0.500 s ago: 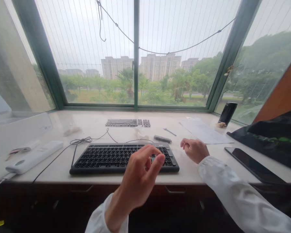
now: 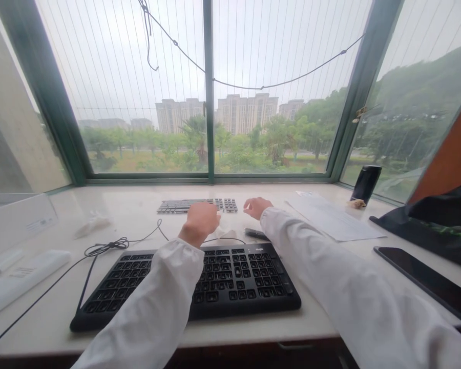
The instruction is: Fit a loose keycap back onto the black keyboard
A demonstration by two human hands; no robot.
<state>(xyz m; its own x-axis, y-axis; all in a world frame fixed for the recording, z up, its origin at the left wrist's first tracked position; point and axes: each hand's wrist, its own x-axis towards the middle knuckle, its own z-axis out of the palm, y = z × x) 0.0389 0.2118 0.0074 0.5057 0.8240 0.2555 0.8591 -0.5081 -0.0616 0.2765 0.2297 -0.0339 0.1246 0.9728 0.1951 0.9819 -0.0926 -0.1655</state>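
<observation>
A black keyboard base [image 2: 238,287] with its keycaps off lies near the table's front edge, partly covered by my left sleeve. Behind it, rows of loose keycaps [image 2: 176,205] are laid out on the white table. My left hand [image 2: 200,221] is over the front of these rows, back of the hand up, its fingers mostly hidden. To the right of the rows is my right hand [image 2: 257,207], its fingers curled and pointing left; whether it holds anything is too small to tell. A dark pen-like tool [image 2: 256,234] lies beside my right sleeve.
A coiled cable [image 2: 106,247] and crumpled tissue [image 2: 94,224] lie at the left, near a white power strip [image 2: 26,279]. At the right are paper sheets [image 2: 332,220], a phone [image 2: 426,282], a black can [image 2: 365,185] and a black bag [image 2: 438,220].
Both hands have moved forward, my left to the keycap rows and my right leftward to beside them. The view has shifted, and the keyboard base appears larger and nearer.
</observation>
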